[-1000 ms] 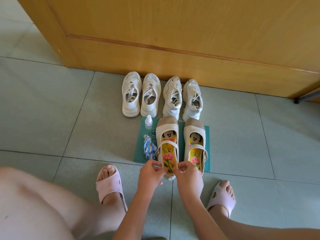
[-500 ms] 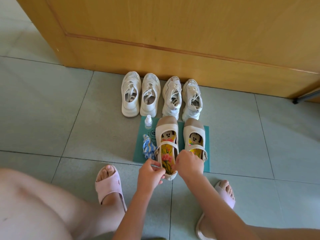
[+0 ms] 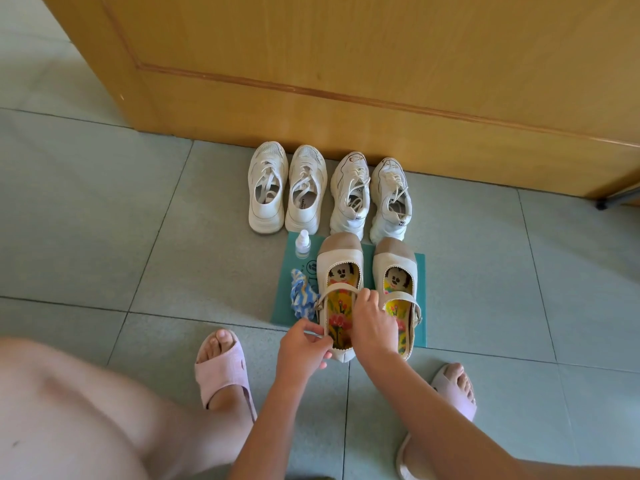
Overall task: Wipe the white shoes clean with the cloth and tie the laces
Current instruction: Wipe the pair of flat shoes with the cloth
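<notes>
"On the green mat (image 3: 420, 306), what is seen?"
"Two tan strap shoes are set side by side, toes to the wooden door (image 3: 346, 81); the left strap shoe (image 3: 338, 263) is held by both hands"
"How is it held?"
"Its outer edge near the heel is pinched by the left hand (image 3: 304, 351); its inner edge, just by the strap, is gripped by the bent fingers of the right hand (image 3: 374, 323); the right strap shoe (image 3: 398, 265) is partly hidden by that hand"
"Where are the white shoes (image 3: 306, 174) and the cloth (image 3: 300, 298)?"
"Four white shoes are lined up close along the door, past the mat and well apart from both hands; their laces are seen lying loose over the openings; the blue and white cloth is bunched on the mat, just left of the held shoe; a small bottle (image 3: 303, 244) is stood upright behind it"
</notes>
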{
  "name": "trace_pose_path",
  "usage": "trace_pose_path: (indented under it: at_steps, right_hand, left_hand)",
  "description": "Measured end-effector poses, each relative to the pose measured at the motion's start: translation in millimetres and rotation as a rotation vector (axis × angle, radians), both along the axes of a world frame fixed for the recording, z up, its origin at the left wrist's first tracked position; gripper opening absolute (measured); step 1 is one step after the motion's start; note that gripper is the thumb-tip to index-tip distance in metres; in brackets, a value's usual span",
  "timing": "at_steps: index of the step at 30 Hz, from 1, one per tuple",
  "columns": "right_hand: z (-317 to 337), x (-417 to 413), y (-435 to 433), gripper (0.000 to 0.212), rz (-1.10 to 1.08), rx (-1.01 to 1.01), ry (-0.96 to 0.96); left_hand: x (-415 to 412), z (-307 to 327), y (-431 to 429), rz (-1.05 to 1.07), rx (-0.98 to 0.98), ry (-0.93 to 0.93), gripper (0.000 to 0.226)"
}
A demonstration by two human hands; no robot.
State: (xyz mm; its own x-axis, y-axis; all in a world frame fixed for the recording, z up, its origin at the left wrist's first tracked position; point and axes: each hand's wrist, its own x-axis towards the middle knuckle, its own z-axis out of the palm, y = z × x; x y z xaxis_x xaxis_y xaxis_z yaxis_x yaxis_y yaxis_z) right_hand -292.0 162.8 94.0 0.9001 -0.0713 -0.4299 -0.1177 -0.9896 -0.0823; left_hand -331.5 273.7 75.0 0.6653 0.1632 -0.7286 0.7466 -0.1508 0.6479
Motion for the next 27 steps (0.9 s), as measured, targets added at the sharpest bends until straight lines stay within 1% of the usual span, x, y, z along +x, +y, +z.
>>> trace_pose_path:
  at_steps: [3, 6, 7, 11, 14, 16, 19, 21, 23, 25, 27]
  right_hand:
    - [-4.0, 1.4, 1.0, 0.040, -0.001, 0.000, -0.024]
    - [-7.0, 6.9, -4.6, 0.054, -0.060, 0.053, -0.041]
    - [-8.8, 7.5, -5.2, 0.056, -0.072, 0.056, -0.038]
    - [-17.0, 5.7, -1.4, 0.048, -0.051, -0.012, -0.054]
    - [-18.0, 6.3, -1.6, 0.046, -0.058, 0.010, -0.061]
    - [-14.8, 5.3, -4.3, 0.047, -0.095, 0.085, -0.064]
    - [0.7, 0.3, -15.6, 0.053, -0.225, 0.273, -0.103]
    - [11.0, -7.5, -32.9, 0.047, -0.318, 0.348, -0.180]
    - [16.7, -16.9, -55.7, 0.031, -0.430, 0.412, -0.239]
    - [16.2, -25.5, -73.3, 0.020, -0.525, 0.448, -0.221]
    - [13.5, -30.7, -81.6, 0.018, -0.553, 0.425, -0.155]
  left_hand:
    - [0.1, 0.0, 0.1, -0.011, 0.007, 0.004, 0.014]
    - [2.1, 0.8, -2.0, -0.087, 0.075, -0.028, 0.018]
    - [3.0, 1.6, -3.5, -0.100, 0.087, -0.041, 0.018]
    - [7.0, 3.1, -7.0, -0.082, 0.103, -0.070, 0.016]
    - [8.5, 2.8, -6.0, -0.066, 0.094, -0.061, 0.016]
    - [8.6, 1.4, -5.9, -0.075, 0.093, -0.060, 0.016]
    - [8.8, 1.1, -5.6, -0.095, 0.109, -0.090, 0.015]
    - [10.4, 1.6, -5.7, -0.110, 0.175, -0.161, 0.013]
    - [12.6, 6.2, -9.9, -0.132, 0.255, -0.246, 0.013]
    - [13.7, 13.5, -20.0, -0.145, 0.257, -0.311, 0.011]
    - [13.3, 21.3, -36.3, -0.195, 0.205, -0.333, 0.005]
